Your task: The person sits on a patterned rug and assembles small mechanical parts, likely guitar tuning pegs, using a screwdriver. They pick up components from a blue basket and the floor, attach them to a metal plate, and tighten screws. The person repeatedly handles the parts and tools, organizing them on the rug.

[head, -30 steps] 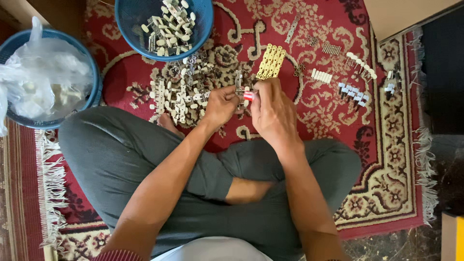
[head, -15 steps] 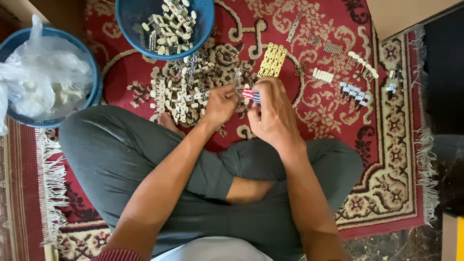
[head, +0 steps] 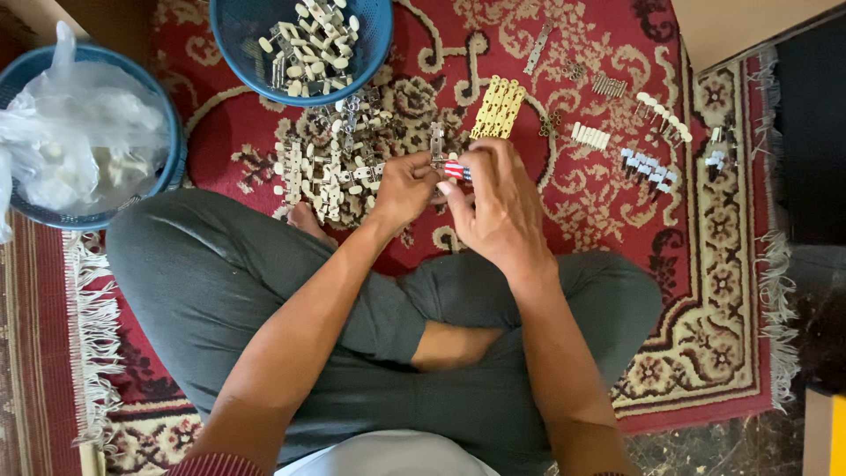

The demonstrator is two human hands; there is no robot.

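The person sits cross-legged on a red patterned rug (head: 617, 220), both hands raised over the lap. The left hand (head: 401, 189) and right hand (head: 498, 207) meet at a small part (head: 454, 169) with red and white on it. The fingers of both hands are pressed together on this part, the left pinching its near end from the left, the right thumb and forefinger closing on it from the right and above. A bit of metal (head: 436, 145) sticks up just beyond the left fingers; whether it is joined to the part cannot be told.

Just past the right fingers lies a cream strip (head: 498, 107) of joined pieces, tilted, close to the fingertips but apart from them. Left of the left fingers, near them, spreads a loose pile (head: 330, 163) of cream and metal pieces on the rug. Farther beyond that pile stands a blue basket (head: 242, 35) holding more such pieces. Well to the left of the hands is a second blue basket (head: 167, 132) lined with a clear plastic bag (head: 79, 115). To the right of the right fingers, well apart, small rows (head: 648, 163) of finished pieces lie lined up, with a white row (head: 589, 135) nearer the hand.
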